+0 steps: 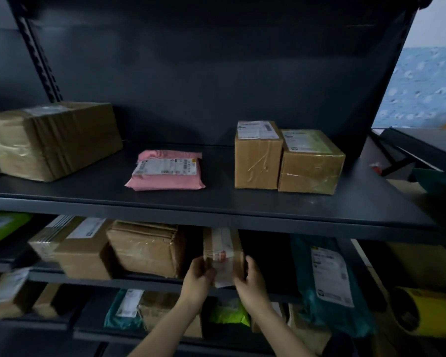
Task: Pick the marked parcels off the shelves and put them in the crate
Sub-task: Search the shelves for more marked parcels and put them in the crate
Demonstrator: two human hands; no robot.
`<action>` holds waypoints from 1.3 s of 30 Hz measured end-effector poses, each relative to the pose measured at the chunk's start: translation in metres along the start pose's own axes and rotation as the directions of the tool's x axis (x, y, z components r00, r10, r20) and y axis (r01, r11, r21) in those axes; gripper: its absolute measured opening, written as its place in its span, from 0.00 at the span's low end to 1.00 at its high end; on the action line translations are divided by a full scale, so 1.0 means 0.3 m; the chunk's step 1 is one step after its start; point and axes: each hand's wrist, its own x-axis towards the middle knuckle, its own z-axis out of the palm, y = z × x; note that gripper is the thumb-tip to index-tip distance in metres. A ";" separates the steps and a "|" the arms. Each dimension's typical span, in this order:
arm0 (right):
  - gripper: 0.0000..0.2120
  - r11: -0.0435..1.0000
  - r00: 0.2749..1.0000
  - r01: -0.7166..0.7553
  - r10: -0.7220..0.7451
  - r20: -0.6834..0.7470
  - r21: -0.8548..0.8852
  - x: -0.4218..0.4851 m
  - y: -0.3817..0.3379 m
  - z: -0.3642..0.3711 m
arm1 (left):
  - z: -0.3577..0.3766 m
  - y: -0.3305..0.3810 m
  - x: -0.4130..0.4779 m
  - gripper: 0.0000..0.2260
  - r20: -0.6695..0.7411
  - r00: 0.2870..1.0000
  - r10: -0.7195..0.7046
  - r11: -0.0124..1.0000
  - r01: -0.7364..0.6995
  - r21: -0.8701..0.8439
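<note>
A narrow cardboard parcel (223,251) with a white label and a red mark stands on the middle shelf, just under the upper shelf's front edge (216,215). My left hand (200,278) grips its left side and my right hand (250,279) grips its right side. Its lower front end sticks out past the shelf's edge between my hands. On the upper shelf lie a pink mailer bag (166,171), two small taped boxes (258,155) (310,162) side by side, and a big taped box (53,140). No crate shows in view.
Beside the held parcel stand cardboard boxes (146,247) (75,247) on the left and a teal mailer bag (327,276) on the right. The lower shelf holds more boxes, a teal bag (124,309) and a green bag (229,314). A yellow roll (428,313) lies far right.
</note>
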 end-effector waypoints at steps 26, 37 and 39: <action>0.41 0.639 0.976 0.003 -0.168 -0.136 -0.769 -0.091 -0.070 -0.011 | -0.154 -0.024 -0.078 0.16 -0.099 0.994 -0.034 0.980 0.052 0.190; 0.25 0.864 0.905 -0.289 0.387 -0.177 0.413 -0.100 -0.027 -0.113 | -0.159 -0.007 -0.075 0.19 -0.006 1.000 -0.028 0.957 0.029 0.290; 0.24 0.945 0.932 -0.210 0.271 -0.239 0.252 -0.102 -0.046 -0.124 | -0.151 0.002 -0.081 0.19 0.004 1.000 -0.008 0.943 0.006 0.334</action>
